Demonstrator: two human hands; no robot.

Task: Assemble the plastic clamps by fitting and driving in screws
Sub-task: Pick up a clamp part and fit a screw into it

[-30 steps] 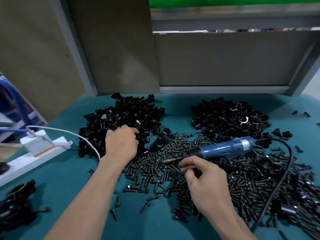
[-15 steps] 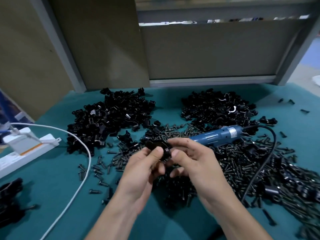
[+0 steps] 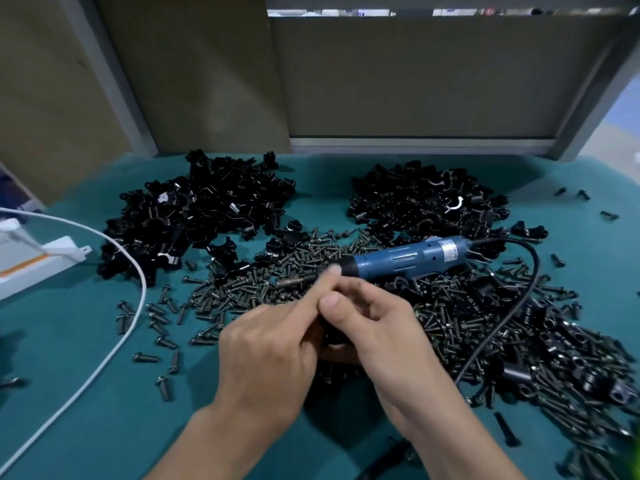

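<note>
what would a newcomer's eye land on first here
Probably the left hand and right hand meeting at the centre front, fingers curled round a small black clamp piece mostly hidden between them. Just behind them a blue electric screwdriver lies on a spread of dark screws, and two heaps of black clamp parts sit at the back left and back right.

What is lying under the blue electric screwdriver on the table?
Black screws and a few black clamp pieces lie under the blue electric screwdriver. Its body covers what is directly beneath, so the table there cannot be seen.
</note>
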